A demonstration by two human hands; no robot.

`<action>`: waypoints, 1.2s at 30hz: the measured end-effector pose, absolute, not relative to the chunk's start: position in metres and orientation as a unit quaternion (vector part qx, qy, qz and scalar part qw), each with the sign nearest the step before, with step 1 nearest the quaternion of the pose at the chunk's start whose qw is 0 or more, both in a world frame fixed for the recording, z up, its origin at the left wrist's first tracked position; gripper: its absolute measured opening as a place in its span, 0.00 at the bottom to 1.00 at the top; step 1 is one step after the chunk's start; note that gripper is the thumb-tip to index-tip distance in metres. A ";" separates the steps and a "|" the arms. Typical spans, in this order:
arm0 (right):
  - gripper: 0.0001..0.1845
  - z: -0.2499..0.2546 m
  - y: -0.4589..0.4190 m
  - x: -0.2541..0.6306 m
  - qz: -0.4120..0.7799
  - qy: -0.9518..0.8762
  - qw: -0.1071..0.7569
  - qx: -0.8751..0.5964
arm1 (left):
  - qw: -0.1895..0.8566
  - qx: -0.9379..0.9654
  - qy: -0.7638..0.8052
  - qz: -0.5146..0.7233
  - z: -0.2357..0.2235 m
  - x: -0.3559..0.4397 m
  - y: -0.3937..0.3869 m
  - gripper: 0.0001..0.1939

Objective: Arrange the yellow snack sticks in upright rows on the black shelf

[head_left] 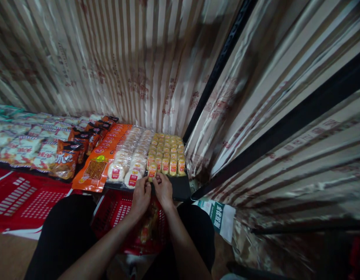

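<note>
A small yellow snack pack (152, 171) with a red and orange label stands at the front left of rows of matching yellow packs (165, 149). My left hand (141, 193) has its fingers closed at the lower left of this pack. On the other side, my right hand (163, 189) pinches its lower right edge with thumb and fingertips. Just left of my hands are clear-wrapped round white cakes (133, 178) with red labels, lined up in two rows. The fingertips partly cover the bottom of the held pack.
Below my hands, a red basket (121, 210) holds some yellow packs. Orange snack bags (92, 173) and many white packages (29, 146) line the dark shelf (181, 187) leftward. Another red basket (36, 204) lies left. Striped plastic sheeting (124, 58) and dark posts (217, 70) stand behind and right.
</note>
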State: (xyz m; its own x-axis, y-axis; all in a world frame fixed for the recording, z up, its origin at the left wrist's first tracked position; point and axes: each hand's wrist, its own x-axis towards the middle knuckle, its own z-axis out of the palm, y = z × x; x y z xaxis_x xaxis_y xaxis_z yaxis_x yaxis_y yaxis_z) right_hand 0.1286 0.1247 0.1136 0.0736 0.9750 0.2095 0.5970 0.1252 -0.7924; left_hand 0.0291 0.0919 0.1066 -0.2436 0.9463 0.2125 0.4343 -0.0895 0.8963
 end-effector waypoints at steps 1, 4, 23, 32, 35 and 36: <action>0.11 0.113 0.127 0.129 0.235 -0.640 0.393 -0.617 | 0.261 0.560 0.621 0.483 0.105 0.030 0.093 0.15; 0.10 0.111 0.131 0.129 0.227 -0.640 0.392 -0.620 | 0.262 0.575 0.613 0.475 0.099 0.032 0.094 0.16; 0.06 0.094 0.141 0.123 0.244 -0.630 0.420 -0.607 | 0.288 0.605 0.617 0.413 0.085 0.040 0.088 0.23; 0.06 0.091 0.140 0.123 0.204 -0.649 0.415 -0.605 | 0.274 0.622 0.630 0.377 0.081 0.041 0.090 0.25; 0.07 0.088 0.141 0.124 0.205 -0.662 0.415 -0.589 | 0.254 0.631 0.620 0.391 0.079 0.040 0.090 0.25; 0.07 0.087 0.142 0.124 0.208 -0.664 0.415 -0.586 | 0.249 0.633 0.616 0.398 0.078 0.040 0.090 0.24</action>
